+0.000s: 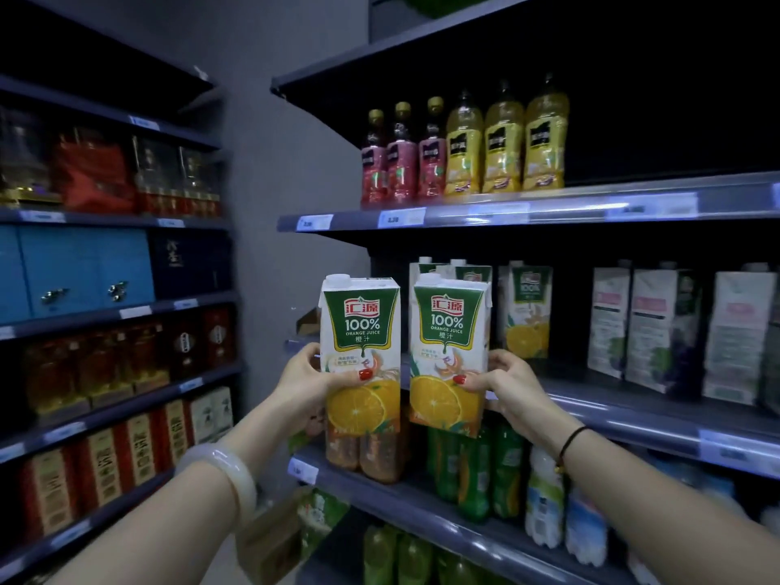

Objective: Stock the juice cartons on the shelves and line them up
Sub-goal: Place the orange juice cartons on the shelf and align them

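Left forearm (169, 521) and right forearm (675, 521) bare. Left wrist: thick bangle (228, 470), smooth, pale, milky-translucent. Right wrist: thin black cord (572, 441) with a small gold bead (560, 468). Left hand (304, 386), right hand (506, 386): glossy red polish on each visible thumbnail (365, 375).

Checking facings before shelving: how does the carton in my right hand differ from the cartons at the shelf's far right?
Held carton shows oranges; shelf cartons show grapes. Held carton is gripped by the right hand, front facing; shelf cartons stand angled, text panels out. Both tall cartons.
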